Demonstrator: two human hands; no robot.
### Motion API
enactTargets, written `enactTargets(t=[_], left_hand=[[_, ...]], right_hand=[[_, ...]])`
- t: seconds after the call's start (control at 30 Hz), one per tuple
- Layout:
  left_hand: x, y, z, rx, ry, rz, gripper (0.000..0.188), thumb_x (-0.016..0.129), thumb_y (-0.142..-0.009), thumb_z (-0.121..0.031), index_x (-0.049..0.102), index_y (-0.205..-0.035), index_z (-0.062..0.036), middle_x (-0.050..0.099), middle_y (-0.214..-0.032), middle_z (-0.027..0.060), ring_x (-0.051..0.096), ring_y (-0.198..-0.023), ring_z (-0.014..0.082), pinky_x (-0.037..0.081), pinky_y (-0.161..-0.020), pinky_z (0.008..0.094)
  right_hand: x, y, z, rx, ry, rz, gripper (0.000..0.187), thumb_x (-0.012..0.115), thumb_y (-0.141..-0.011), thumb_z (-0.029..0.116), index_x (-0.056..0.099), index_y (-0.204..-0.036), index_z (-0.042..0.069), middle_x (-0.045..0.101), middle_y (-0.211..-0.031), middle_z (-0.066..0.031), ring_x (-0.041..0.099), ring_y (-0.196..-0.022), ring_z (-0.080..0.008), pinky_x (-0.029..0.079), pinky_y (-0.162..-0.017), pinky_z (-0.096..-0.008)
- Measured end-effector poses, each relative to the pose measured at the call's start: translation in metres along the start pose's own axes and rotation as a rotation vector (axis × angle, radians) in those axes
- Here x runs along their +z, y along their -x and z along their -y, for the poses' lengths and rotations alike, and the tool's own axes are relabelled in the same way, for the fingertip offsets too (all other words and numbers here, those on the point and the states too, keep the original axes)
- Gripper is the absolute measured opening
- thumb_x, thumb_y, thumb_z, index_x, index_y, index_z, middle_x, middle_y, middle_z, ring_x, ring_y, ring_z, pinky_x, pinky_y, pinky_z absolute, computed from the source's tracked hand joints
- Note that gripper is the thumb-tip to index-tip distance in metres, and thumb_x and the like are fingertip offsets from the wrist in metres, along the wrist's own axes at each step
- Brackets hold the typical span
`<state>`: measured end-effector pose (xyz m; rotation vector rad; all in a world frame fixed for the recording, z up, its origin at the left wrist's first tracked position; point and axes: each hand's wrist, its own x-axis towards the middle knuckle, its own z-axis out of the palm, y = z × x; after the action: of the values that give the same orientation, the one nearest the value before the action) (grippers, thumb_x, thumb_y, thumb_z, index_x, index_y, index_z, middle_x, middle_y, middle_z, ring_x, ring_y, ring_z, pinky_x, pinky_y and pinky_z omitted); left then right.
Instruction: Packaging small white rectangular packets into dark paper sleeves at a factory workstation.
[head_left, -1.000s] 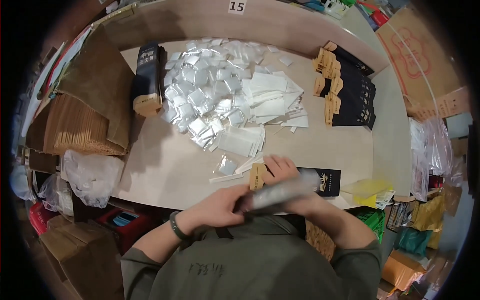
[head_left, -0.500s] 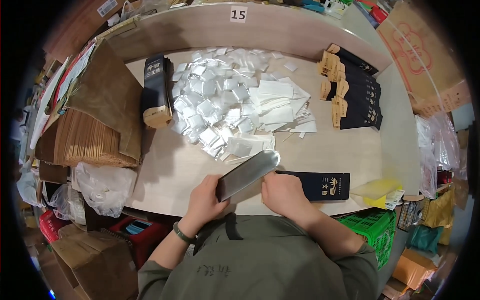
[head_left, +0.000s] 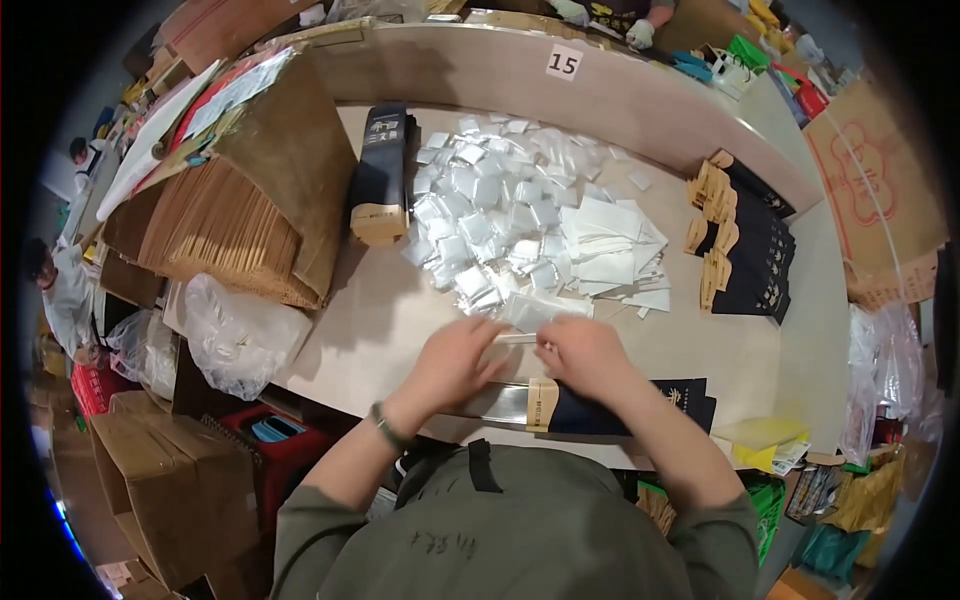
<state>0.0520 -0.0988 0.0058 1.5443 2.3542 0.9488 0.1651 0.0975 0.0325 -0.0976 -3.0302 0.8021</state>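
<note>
Half a second ago both hands held a long silvery pouch up off the table, tilted; now the pouch (head_left: 505, 400) lies flat along the near edge of the table (head_left: 380, 320), end to end with a dark flat package (head_left: 640, 408). The left hand (head_left: 455, 362) rests palm down over the pouch's left part, fingers pinching a small clear sachet (head_left: 517, 339). The right hand (head_left: 585, 355) pinches the sachet's other end, just before the heap of sachets (head_left: 500, 215).

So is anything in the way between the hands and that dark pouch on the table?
No. Both the left hand and right hand already rest on the dark pouch, with a small clear packet just beyond their fingertips.
</note>
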Motion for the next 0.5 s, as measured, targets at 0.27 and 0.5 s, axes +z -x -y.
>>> enactTargets(t=[0.27,0.5], left_hand=[[0.053,-0.069,0.007,-0.057,0.027,-0.113,0.018,0.067,-0.077,-0.011,0.058,-0.091,-0.0021,0.061,-0.093,0.0184,0.061,-0.089,0.0379,0.051,-0.077,0.0446],[-0.006,-0.008,0.022,-0.471,0.402,-0.522,0.017,0.057,-0.095,-0.011,0.062,-0.111,-0.0044,0.068,-0.087,0.0131,0.066,-0.078,0.0264,0.051,-0.070,0.0352]], right_hand=[[0.000,-0.005,-0.035,0.089,0.259,0.307,0.013,0.075,-0.077,0.018,0.072,-0.086,0.008,0.060,-0.093,-0.0154,0.061,-0.088,-0.0344,0.051,-0.076,-0.0457],[-0.016,-0.001,-0.051,-0.036,0.021,-0.042,0.010,0.070,-0.084,0.015,0.073,-0.089,0.006,0.059,-0.087,-0.0142,0.058,-0.087,-0.0334,0.048,-0.077,-0.0403]])
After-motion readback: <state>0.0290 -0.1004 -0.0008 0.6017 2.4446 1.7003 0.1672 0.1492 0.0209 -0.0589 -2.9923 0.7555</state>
